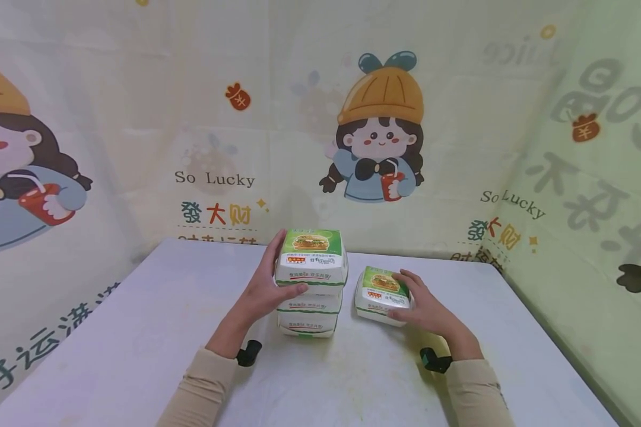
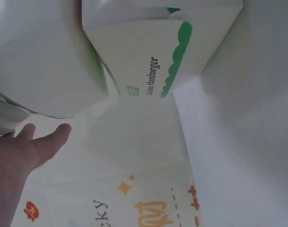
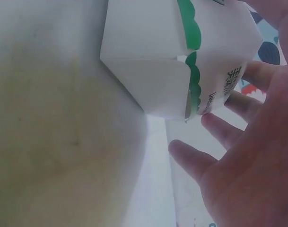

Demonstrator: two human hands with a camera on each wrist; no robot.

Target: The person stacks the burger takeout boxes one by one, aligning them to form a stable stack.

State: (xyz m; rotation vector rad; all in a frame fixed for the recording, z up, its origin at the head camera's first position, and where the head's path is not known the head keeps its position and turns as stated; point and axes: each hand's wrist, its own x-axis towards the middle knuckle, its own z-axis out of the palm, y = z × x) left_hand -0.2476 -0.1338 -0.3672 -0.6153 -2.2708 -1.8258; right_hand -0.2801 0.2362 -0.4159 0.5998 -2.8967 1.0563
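Far left from where I stand: left hand (image 1: 264, 287) grips the top box (image 1: 311, 261) of a stack, thumb across the front, fingers along the left side. Under it, the middle box (image 1: 312, 303) and bottom box (image 1: 307, 323), same burger cartons, on the white table (image 1: 192, 308). Can't tell whether the top one bears fully on the middle one.

Just right of the stack, apart from it: the single box (image 1: 383, 290), on the table, turned slightly, lid looks closed. Right hand (image 1: 430, 308) holds it from its right side, thumb at the front, fingers at the back; the right wrist view has those fingers spread, the lowest one off the card.

Handling, my guess: thin folded card, light, contents unseen. Stiff along folds and corners, soft mid-panel, would dent if squeezed. Surface looks smooth, maybe slightly slippery. Best hold: opposite sides, low, below the green scalloped lid edge, near the corners; lifting by the lid alone might pop it.
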